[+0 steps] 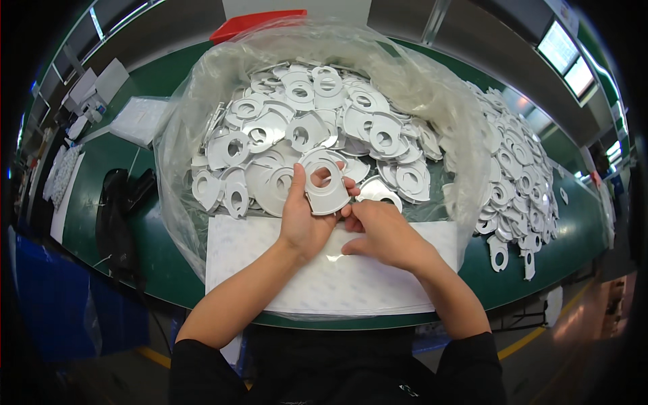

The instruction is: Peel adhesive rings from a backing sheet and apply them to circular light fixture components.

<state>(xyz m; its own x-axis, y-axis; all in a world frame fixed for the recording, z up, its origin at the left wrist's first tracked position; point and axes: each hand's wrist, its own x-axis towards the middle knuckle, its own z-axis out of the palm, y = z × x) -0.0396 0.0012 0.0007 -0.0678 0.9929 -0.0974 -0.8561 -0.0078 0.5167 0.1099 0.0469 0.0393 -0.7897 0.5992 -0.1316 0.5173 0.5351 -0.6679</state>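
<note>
A flat white plastic part [329, 198] with a round hole rests in my left hand [302, 219], whose fingers wrap behind it and show at its right side. My right hand [381, 229] is at the part's lower right corner, fingers curled and pinched close to the edge; whatever lies between those fingertips is hidden. Both hands are above a white sheet stack [324, 270] at the table's near edge. Just beyond them, a heap of similar white parts [307, 131] lies in a large opened clear plastic bag [179, 175].
A second pile of white parts [516, 175] lies on the green table [169, 270] to the right of the bag. At the left are a black device with a cable [115, 223] and a clear-wrapped white pack [138, 120]. A red tray [256, 23] stands behind the bag.
</note>
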